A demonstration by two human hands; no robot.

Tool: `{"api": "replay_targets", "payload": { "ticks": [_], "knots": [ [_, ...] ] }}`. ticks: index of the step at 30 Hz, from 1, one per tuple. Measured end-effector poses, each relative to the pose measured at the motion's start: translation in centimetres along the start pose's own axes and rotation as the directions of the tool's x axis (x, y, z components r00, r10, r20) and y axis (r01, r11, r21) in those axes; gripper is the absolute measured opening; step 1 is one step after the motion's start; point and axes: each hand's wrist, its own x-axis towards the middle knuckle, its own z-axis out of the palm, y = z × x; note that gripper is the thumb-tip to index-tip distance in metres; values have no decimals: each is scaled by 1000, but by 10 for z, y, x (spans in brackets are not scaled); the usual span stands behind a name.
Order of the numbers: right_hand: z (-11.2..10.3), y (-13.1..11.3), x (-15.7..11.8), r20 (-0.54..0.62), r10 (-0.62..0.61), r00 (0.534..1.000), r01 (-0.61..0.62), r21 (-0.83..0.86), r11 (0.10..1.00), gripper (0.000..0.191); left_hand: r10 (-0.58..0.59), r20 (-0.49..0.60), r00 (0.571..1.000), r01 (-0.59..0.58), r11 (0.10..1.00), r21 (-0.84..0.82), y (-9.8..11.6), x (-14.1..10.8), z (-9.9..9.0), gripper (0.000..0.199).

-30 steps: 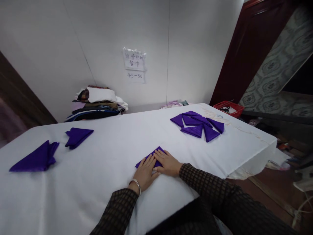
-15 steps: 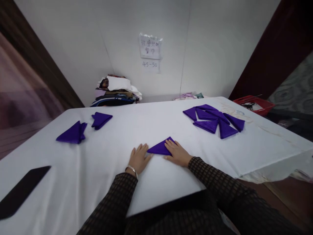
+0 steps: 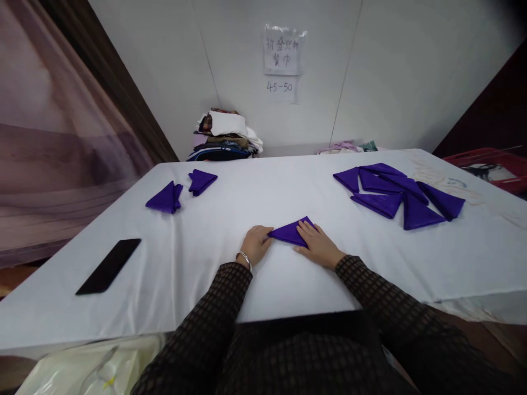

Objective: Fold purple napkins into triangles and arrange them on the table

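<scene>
A purple napkin (image 3: pixel 286 233), folded into a triangle, lies on the white-covered table in front of me. My left hand (image 3: pixel 256 244), with a silver bracelet at the wrist, has its fingers drawn together on the napkin's left tip, which they partly hide. Across the napkin's right end lies my right hand (image 3: pixel 319 245), its fingers stretched out flat and covering part of the cloth.
Several folded purple napkins (image 3: pixel 420 211) lie at the right of the table (image 3: pixel 263 192). Two more purple napkins (image 3: pixel 164 197) and a flat black object (image 3: pixel 109 267) are at the left. Stacked clothes (image 3: pixel 226 140) stand behind; a red basket (image 3: pixel 489 164) is at far right.
My left hand has gone from lying flat beside the napkin to closing its fingers on the left tip. My right hand stays on the right end. The camera view has shifted left.
</scene>
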Motion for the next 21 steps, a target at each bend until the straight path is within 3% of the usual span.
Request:
{"api": "replay_targets", "payload": {
  "ticks": [10, 14, 16, 18, 21],
  "knots": [
    [-1, 0, 0, 6, 4, 1000, -4, 8, 1000, 79, -84, 5, 996, 84, 994, 73, -3, 1, 1, 22],
    [-1, -1, 0, 2, 6, 1000, -6, -1, 1000, 78, -125, -94, 988, 133, 988, 82, -1, -1, -2, 28],
    [-1, -1, 0, -3, 3, 1000, -3, -2, 1000, 78, -85, -120, 989, 95, 992, 84, 8, 0, -2, 31],
    [0, -2, 0, -12, 2, 1000, -2, 0, 1000, 77, 24, -53, 998, -18, 994, 108, 22, 1, 0, 32],
    [0, -2, 1, -28, 5, 1000, -5, 6, 1000, 77, 151, 159, 976, -178, 969, 170, 41, 1, 9, 45]
  ]
}}
